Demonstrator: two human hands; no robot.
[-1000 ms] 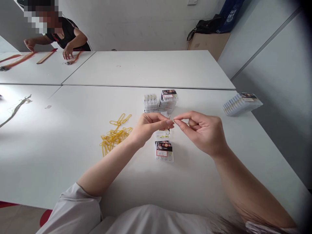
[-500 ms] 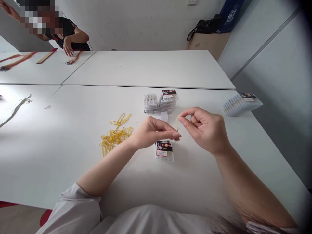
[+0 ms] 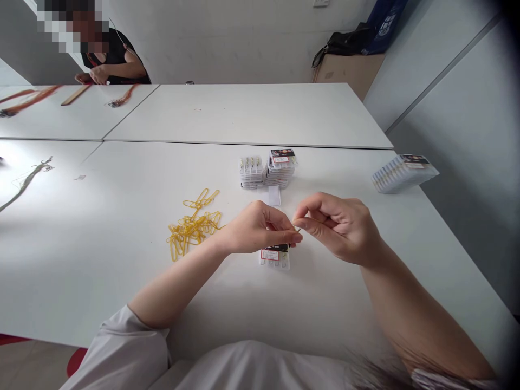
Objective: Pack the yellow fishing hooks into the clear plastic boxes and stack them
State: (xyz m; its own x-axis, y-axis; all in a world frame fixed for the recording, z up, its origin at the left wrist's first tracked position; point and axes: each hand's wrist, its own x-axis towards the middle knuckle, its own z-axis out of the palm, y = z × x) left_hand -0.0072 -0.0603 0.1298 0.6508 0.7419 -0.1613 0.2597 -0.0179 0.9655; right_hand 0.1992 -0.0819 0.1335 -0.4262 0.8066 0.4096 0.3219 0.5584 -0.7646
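Observation:
My left hand [image 3: 266, 230] is closed in a pinch over a clear plastic box [image 3: 280, 262] with a black-and-red label and small fish hooks inside. What its fingertips hold is too small to make out. Close beside it on the right, my right hand [image 3: 335, 225] pinches a thin yellow rubber band [image 3: 299, 231]; a short piece of it shows between the two hands. My left hand covers the upper part of the box. On the table to the left lies a loose heap of yellow rubber bands [image 3: 193, 230].
Two stacks of clear boxes [image 3: 252, 173] stand beyond my hands, with a small clear flat piece [image 3: 274, 195] before them. Another row of boxes [image 3: 404, 174] sits at the right edge. Across the table, a person [image 3: 122, 62] handles things near orange strands [image 3: 124, 97].
My right hand has come down and nearer to my left, so the band between them shows shorter. My left hand has sunk slightly. The person opposite has brought both hands together.

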